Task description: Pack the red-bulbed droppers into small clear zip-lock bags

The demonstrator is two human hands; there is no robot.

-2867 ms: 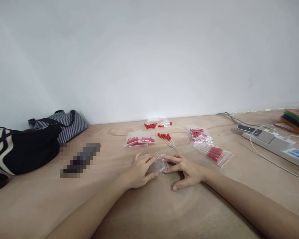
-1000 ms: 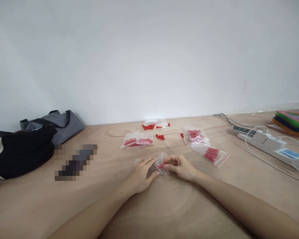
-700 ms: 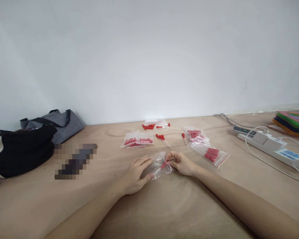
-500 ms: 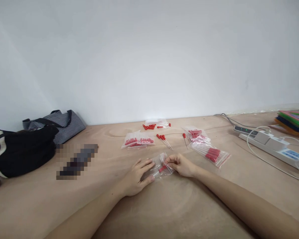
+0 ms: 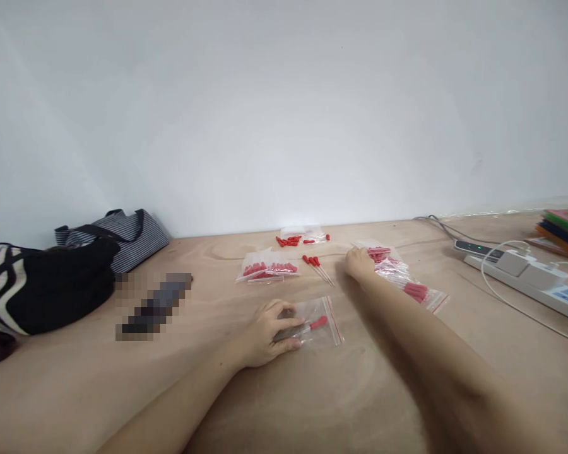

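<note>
My left hand point(image 5: 269, 334) lies on a clear zip bag point(image 5: 334, 315), fingers and thumb spread apart, pressing it to the table. Inside the bag is a dropper with a red rubber bulb point(image 5: 319, 322), its clear tube running under my fingers. My right hand point(image 5: 358, 263) is stretched forward to the table, its fingers curled down and together. Whatever is in the fingertips is hidden. Just left of it lie several loose droppers point(image 5: 318, 265) with red bulbs. To its right are bags of red-bulbed droppers point(image 5: 415, 291).
Another bag of red bulbs point(image 5: 260, 268) lies behind my left hand. Loose red bulbs point(image 5: 291, 240) lie near the wall. A power strip point(image 5: 525, 271) with cables is at the right, beside stacked coloured sheets point(image 5: 565, 230). Black point(image 5: 71, 284) and striped bags point(image 5: 144, 243) stand left.
My right hand has let go of the zip bag and moved forward and right, over where a single dropper lay. The bag now lies flatter, its red-lined opening showing. My left hand stays on it.
</note>
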